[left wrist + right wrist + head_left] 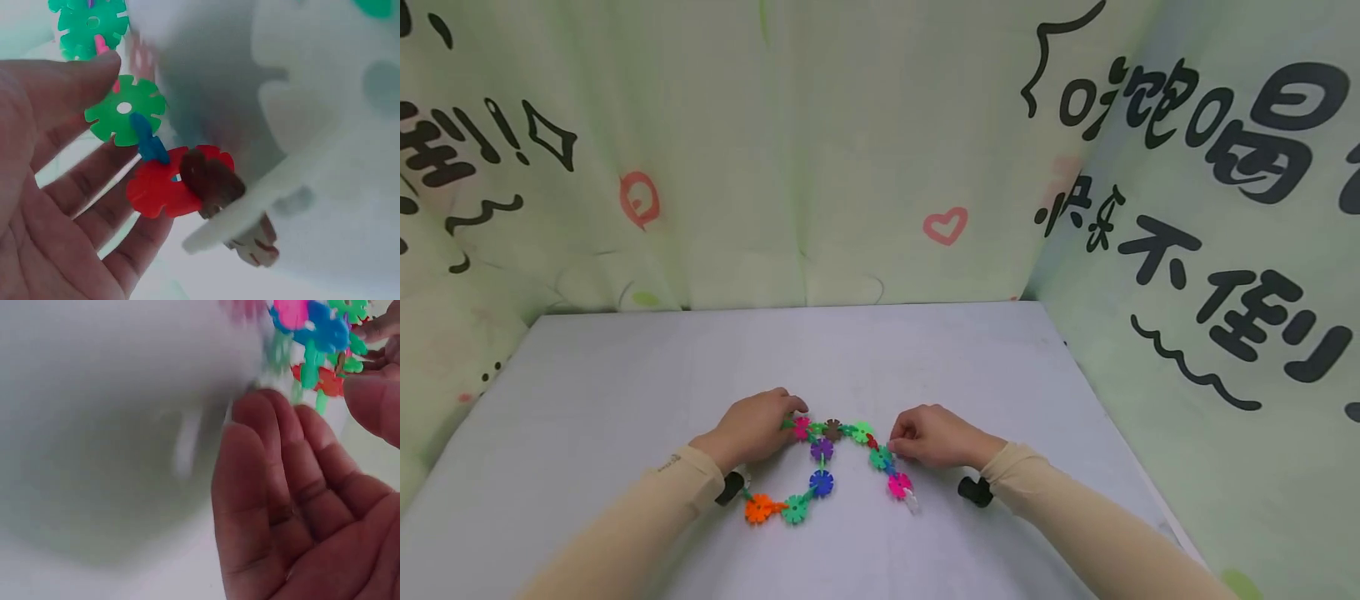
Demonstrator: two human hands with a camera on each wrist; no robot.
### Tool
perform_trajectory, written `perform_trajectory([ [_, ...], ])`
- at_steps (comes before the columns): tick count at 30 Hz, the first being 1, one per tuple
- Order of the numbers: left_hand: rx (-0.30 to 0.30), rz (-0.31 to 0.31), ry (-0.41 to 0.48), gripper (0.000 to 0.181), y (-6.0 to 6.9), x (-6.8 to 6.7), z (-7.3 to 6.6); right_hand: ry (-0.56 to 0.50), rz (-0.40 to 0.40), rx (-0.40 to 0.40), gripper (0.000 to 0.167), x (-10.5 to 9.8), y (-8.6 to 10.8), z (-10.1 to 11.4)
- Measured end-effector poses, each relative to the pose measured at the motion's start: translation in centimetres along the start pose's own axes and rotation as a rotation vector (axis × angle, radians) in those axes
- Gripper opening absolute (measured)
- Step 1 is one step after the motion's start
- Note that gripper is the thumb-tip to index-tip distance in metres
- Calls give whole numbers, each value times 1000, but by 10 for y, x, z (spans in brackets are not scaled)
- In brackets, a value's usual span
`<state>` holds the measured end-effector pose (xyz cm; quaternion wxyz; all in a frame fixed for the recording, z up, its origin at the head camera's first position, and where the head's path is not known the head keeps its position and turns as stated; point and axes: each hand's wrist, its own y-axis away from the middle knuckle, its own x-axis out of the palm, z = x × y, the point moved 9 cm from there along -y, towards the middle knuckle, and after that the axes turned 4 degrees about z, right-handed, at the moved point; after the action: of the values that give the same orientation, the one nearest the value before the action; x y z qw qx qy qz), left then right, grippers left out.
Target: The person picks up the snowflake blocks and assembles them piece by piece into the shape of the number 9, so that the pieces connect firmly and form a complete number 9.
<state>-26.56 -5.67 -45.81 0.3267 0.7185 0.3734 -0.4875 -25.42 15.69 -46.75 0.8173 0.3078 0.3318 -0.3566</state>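
A chain of colourful interlocking plastic snowflake discs (822, 483) lies on the table in a curved outline, with a side strand at right. My left hand (762, 427) is at the upper left of the chain. In the left wrist view its thumb lies over a pink link by a green disc (125, 109), with the fingers behind, pinching the chain. My right hand (936, 437) is beside the teal disc (881, 457) of the right strand, fingers loosely bent. The right wrist view shows nothing held in this hand (300, 487).
The white-covered table (625, 375) spreads around the chain. A pale curtain (850, 150) printed with black characters and pink hearts hangs behind and along both sides. A clear or white disc (912, 502) ends the right strand. Black straps (976, 492) sit at the wrists.
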Motion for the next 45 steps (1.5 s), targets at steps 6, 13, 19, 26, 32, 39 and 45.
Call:
perform_trajectory([
  [6, -152, -39, 29, 78, 39, -11, 19, 9, -38, -16, 18, -7, -22, 12],
  [13, -271, -8, -6, 121, 85, 3, 22, 31, 23, -60, 25, 3, -48, 27],
  [19, -261, -29, -74, 114, 88, 12, 17, 24, 17, -49, 16, 5, -50, 25],
  [26, -195, -139, -96, 90, 64, 2, 15, 5, -46, 22, 7, -2, -39, 4],
  [32, -202, -196, -100, 56, 33, -4, 14, -86, -110, 98, 6, -9, -29, -13],
  [39, -210, -230, -97, 42, 1, -8, 4, -186, -176, 171, 7, -13, -15, -31],
  [45, -223, -219, 3, 29, -11, -4, 3, -223, -180, 230, 14, -9, -6, -39],
])
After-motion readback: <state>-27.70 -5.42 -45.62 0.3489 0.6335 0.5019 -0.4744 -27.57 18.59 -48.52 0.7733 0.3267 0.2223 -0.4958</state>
